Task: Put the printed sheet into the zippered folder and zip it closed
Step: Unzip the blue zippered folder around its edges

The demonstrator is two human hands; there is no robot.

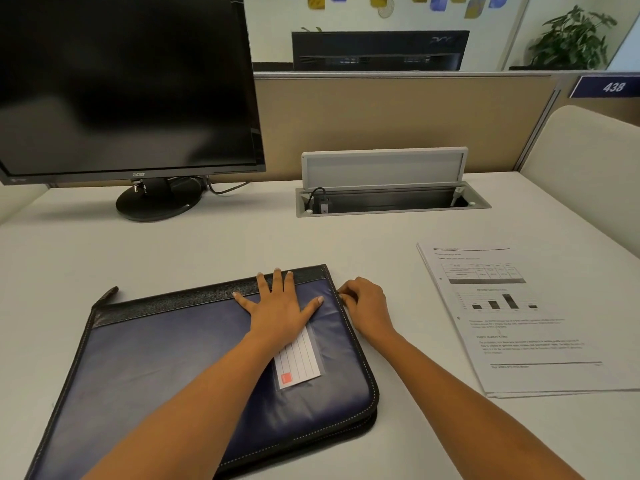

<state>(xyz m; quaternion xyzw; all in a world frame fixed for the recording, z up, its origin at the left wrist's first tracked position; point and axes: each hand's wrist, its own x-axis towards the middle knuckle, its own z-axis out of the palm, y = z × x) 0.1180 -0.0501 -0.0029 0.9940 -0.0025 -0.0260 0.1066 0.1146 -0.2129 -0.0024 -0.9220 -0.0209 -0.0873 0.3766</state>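
Note:
A dark blue zippered folder (166,362) with a black leather strip along its far edge lies closed on the white desk in front of me. A lined label card (299,363) sits in a clear pocket on its cover. My left hand (278,308) rests flat on the cover near the far right corner, fingers spread. My right hand (365,303) is at the folder's right edge near that corner, fingertips pinched at the zipper; the pull itself is hidden by the fingers. The printed sheet (519,317), with a table, a bar chart and text, lies on the desk to the right, apart from the folder.
A black monitor (128,84) on a round stand (157,202) fills the back left. An open cable box (388,199) with its lid raised is set into the desk at the back centre. A beige partition (398,123) bounds the desk behind, a cream panel (585,174) on the right.

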